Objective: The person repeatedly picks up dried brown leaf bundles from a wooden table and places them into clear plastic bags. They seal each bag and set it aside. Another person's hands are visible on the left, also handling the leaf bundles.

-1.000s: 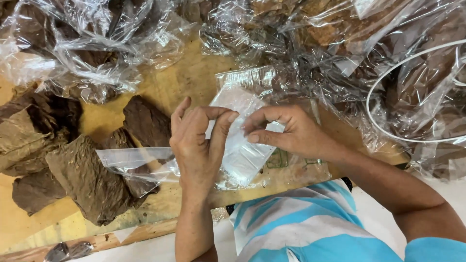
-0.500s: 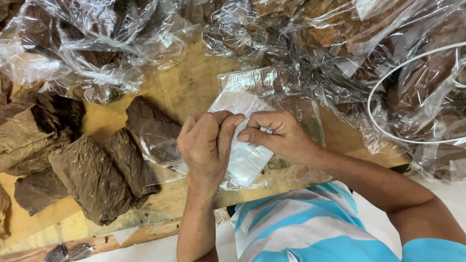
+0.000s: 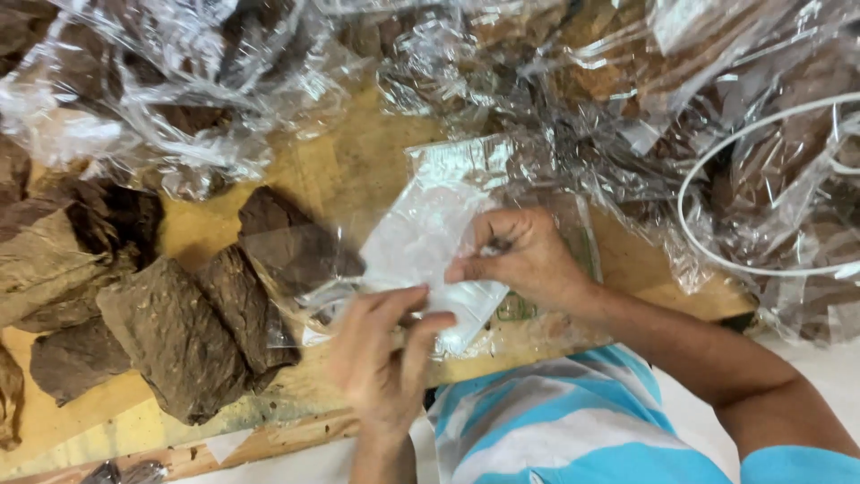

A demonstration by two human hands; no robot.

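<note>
My left hand and my right hand both pinch a small clear plastic bag that lies over a wooden table. The right hand grips the bag's right edge with thumb and fingers. The left hand holds its lower left corner, fingers curled. A dark brown dried leaf sits under the bag's left end. More folded brown leaves lie just left of my left hand.
Crumpled clear plastic bags holding brown leaves cover the far side of the table. A white wire hoop lies at the right among more bags. Flat brown leaves pile up at the left edge.
My left hand has dropped toward the near table edge and slid left along the bag. The right hand stayed on the bag's right edge. The bag now spreads flatter over the dark leaf.
</note>
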